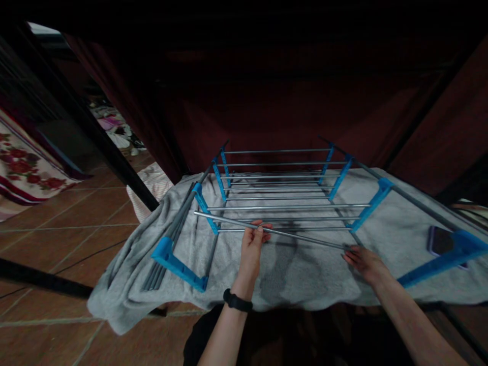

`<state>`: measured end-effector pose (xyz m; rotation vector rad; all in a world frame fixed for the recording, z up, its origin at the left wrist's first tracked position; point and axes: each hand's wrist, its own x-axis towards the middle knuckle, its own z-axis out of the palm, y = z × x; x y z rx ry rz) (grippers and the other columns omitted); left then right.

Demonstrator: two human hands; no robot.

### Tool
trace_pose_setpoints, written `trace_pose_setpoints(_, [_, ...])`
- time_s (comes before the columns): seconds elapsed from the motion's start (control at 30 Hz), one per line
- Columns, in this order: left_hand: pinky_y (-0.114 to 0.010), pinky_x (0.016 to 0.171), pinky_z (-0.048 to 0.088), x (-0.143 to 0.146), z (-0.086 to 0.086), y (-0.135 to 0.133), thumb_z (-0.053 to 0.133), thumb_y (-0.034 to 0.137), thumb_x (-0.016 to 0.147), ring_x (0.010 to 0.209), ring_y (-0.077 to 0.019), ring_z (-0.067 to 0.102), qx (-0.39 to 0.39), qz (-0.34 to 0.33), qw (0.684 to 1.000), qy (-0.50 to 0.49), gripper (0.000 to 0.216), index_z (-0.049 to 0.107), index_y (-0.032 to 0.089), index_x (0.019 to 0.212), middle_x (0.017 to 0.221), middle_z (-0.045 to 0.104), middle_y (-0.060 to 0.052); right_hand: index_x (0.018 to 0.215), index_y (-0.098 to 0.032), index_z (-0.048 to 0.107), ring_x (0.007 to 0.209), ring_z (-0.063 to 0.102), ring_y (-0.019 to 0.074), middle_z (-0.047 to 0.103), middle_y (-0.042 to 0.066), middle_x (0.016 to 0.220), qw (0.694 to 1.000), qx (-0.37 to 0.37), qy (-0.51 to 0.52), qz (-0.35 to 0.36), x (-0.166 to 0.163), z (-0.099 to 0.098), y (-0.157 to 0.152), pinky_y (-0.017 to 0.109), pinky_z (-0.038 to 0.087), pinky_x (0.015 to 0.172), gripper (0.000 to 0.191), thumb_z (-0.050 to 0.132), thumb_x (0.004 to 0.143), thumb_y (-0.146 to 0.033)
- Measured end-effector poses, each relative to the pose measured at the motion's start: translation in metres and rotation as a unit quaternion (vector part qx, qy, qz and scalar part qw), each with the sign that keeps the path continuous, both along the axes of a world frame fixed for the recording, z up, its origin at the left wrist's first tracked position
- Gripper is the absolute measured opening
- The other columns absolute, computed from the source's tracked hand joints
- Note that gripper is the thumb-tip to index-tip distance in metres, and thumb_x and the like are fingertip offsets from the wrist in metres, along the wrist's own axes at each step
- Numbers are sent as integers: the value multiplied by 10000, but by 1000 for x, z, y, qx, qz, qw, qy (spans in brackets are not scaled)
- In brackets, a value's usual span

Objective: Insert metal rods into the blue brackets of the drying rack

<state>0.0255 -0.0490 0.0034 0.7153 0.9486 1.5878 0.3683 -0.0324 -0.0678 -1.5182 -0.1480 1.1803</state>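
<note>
A thin grey metal rod (pixel 301 237) slants across in front of me, its left end higher than its right. My left hand (pixel 253 241), with a black band on the wrist, pinches it near the middle. At the rod's right end, the fingers of my right hand (pixel 364 262) close around it. Behind the rod stands a partly assembled rack with blue plastic brackets (pixel 369 206) joined by grey crossbars (pixel 285 207). The nearest brackets, a left one (pixel 179 264) and a right one (pixel 442 259), have no crossbar between them.
Several loose grey rods (pixel 168 249) lie on the left of the grey cloth (pixel 312 290) under the rack. A phone (pixel 440 241) rests at the right, partly behind a bracket. Dark posts (pixel 114 162) and a tiled floor (pixel 110 208) are at the left.
</note>
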Motion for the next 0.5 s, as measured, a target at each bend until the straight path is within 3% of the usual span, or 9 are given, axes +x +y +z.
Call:
trace_pose_setpoints(0.27, [-313,853,525,37,17,11,731,272,914,1008,-223,700,27,-28,999,35,214,658,226,1110,1023,769,-74,808,-236,622,594,648,105,665,-24,701,998,-6,-35,56,-30,5,0,207,610,572,189,660,770,-55])
trace_pose_setpoints(0.5, [-298,891,494,55,3,17,704,177,921,940,-188,689,25,-39,998,53,252,633,246,1153,940,748,-44,959,-195,704,746,747,174,789,82,886,974,45,-2,224,-69,-2,-9,276,627,688,212,767,760,-153])
